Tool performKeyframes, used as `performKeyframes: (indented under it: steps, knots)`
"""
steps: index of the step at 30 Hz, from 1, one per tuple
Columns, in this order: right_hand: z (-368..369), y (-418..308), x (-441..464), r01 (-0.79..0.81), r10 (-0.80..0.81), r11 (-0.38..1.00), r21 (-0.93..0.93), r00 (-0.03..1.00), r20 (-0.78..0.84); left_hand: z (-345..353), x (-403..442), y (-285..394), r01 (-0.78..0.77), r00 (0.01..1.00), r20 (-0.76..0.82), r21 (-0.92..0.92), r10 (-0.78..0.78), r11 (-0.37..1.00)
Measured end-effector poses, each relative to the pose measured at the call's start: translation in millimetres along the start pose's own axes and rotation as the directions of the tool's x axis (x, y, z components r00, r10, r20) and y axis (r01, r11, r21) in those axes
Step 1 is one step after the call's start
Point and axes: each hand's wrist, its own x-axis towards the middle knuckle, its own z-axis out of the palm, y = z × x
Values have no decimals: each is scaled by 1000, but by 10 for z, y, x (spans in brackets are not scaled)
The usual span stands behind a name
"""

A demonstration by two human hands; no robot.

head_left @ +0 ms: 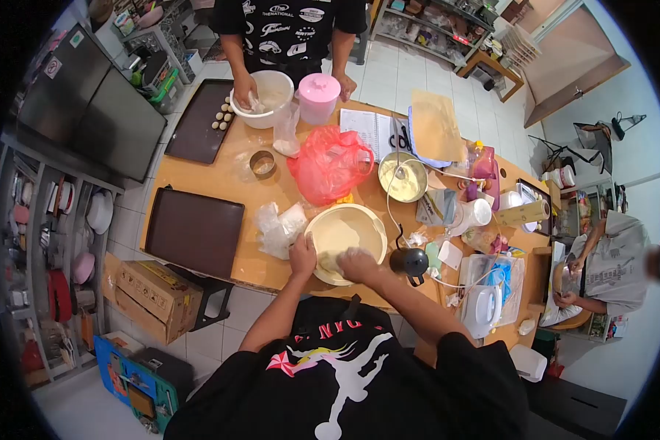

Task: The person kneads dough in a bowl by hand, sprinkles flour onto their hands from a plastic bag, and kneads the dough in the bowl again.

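A cream-coloured mixing bowl (374,227) stands at the near edge of the table, in front of my body. Its left rim is in the grip of my left hand (302,257). My right hand (359,265) is down inside the bowl, near its front side, with the fingers blurred and partly hidden. Pale flour or dough (341,233) lies in the bowl around that hand. Just left of the bowl is a clear plastic bag (282,227) with something white in it. A red plastic bag (326,165) sits behind the bowl.
A dark baking tray (194,231) lies at left; another tray (198,121) holds several small dough balls (222,116). Across the table a person (286,37) has a hand in a white bowl (275,84). A metal bowl (403,181), black-lidded jug (409,262) and hand mixer (484,308) stand rightward.
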Motion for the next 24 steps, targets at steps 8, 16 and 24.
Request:
performKeyframes:
  steps: [8,16,24]
  knots:
    - [255,-266,285,-168,155,983,76,976,156,-16,-5,44,-24,999,-31,6,24,1000]
    - [373,-340,815,-519,539,718,464,836,102,-33,-14,6,-13,1000,2,-52,13,999]
    - [373,-40,1216,-462,456,836,296,885,94,-48,7,12,-30,1000,2,-34,30,999]
